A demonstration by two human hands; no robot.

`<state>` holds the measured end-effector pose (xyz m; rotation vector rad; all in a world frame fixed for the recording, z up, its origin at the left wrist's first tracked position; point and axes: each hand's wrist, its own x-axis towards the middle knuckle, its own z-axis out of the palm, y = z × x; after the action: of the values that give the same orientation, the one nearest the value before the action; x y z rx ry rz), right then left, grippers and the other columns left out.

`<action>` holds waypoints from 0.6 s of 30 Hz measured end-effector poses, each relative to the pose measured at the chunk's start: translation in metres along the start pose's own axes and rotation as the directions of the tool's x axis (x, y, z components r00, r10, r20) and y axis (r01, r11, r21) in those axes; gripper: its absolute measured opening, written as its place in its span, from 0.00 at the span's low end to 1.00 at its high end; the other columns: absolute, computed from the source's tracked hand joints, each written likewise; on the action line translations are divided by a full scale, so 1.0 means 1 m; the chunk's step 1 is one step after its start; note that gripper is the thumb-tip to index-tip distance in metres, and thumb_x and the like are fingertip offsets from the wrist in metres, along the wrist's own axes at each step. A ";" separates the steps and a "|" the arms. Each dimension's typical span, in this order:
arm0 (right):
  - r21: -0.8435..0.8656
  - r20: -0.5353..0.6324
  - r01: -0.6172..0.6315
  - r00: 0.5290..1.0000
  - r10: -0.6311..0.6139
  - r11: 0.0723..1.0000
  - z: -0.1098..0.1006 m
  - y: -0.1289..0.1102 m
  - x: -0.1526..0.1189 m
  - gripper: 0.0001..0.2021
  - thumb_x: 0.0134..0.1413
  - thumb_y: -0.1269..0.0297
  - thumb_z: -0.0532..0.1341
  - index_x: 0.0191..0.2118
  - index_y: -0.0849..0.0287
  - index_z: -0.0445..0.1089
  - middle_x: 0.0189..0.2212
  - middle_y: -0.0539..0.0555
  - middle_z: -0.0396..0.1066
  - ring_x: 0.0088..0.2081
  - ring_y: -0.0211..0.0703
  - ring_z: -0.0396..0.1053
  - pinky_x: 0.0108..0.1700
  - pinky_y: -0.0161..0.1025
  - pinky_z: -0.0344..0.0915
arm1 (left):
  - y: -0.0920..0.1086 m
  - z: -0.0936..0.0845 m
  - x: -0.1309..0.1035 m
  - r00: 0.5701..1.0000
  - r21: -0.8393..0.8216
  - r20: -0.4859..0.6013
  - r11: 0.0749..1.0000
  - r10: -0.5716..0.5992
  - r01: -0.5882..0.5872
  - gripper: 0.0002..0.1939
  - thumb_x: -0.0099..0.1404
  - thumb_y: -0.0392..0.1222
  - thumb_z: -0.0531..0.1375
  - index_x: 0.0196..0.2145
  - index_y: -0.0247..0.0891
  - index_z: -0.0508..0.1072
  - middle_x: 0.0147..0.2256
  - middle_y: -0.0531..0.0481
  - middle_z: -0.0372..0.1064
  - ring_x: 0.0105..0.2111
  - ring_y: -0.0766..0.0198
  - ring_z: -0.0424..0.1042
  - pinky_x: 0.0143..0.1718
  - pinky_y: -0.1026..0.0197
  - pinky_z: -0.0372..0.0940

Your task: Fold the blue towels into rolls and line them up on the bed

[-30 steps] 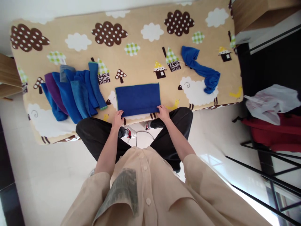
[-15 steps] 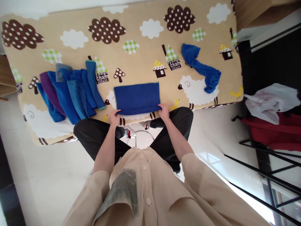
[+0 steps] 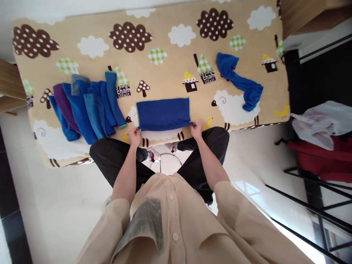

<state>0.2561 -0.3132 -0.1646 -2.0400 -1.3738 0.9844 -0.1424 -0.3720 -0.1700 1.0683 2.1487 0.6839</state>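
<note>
A dark blue towel [image 3: 164,114] with a thin green edge lies as a flat rectangle on the bed, right in front of me. My left hand [image 3: 135,136] pinches its near left corner. Its near right corner is pinched by my right hand [image 3: 196,129]. The near edge is lifted slightly and curls between the two hands. To the left lies a group of rolled towels [image 3: 87,108], mostly blue, with one purple and one grey. A crumpled blue towel [image 3: 239,81] stretches across the bed on the right.
The bed has a beige sheet [image 3: 165,80] printed with clouds, sheep and houses. A white plastic bag [image 3: 319,123] rests on a red item [image 3: 316,156] at the right, near black metal bars [image 3: 308,209]. My knees touch or nearly touch the bed's front edge.
The towel's near edge has been raised and shifted a little away from me, so the towel looks narrower. Both hands keep the corners. The whole view has drifted slightly.
</note>
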 end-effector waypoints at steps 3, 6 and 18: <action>-0.031 -0.063 -0.029 0.998 0.027 0.999 -0.001 -0.002 -0.001 0.14 0.61 0.57 0.59 0.42 0.63 0.76 0.33 0.58 0.76 0.36 0.49 0.74 0.51 0.48 0.71 | -0.002 0.000 0.002 0.996 -0.053 -0.068 0.997 -0.052 0.049 0.16 0.68 0.44 0.59 0.46 0.30 0.79 0.37 0.42 0.76 0.37 0.57 0.74 0.50 0.55 0.69; -0.063 -0.073 -0.042 0.997 0.038 0.997 -0.001 -0.003 -0.002 0.16 0.62 0.55 0.58 0.42 0.63 0.75 0.34 0.60 0.77 0.37 0.50 0.75 0.52 0.49 0.71 | -0.003 -0.002 0.002 0.991 -0.068 -0.100 0.994 -0.087 0.080 0.18 0.69 0.46 0.59 0.48 0.29 0.79 0.38 0.41 0.77 0.38 0.56 0.75 0.51 0.54 0.69; -0.112 -0.063 -0.108 0.993 0.101 0.988 0.003 0.005 0.001 0.11 0.59 0.59 0.63 0.37 0.63 0.77 0.35 0.64 0.80 0.39 0.55 0.78 0.52 0.49 0.71 | -0.005 0.000 0.006 0.987 -0.073 -0.131 0.994 -0.088 0.079 0.19 0.64 0.47 0.63 0.45 0.30 0.80 0.33 0.44 0.75 0.32 0.59 0.71 0.48 0.52 0.69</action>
<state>0.2567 -0.3136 -0.1705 -2.2280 -1.3342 0.9012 -0.1478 -0.3701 -0.1753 0.9146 2.2537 0.8031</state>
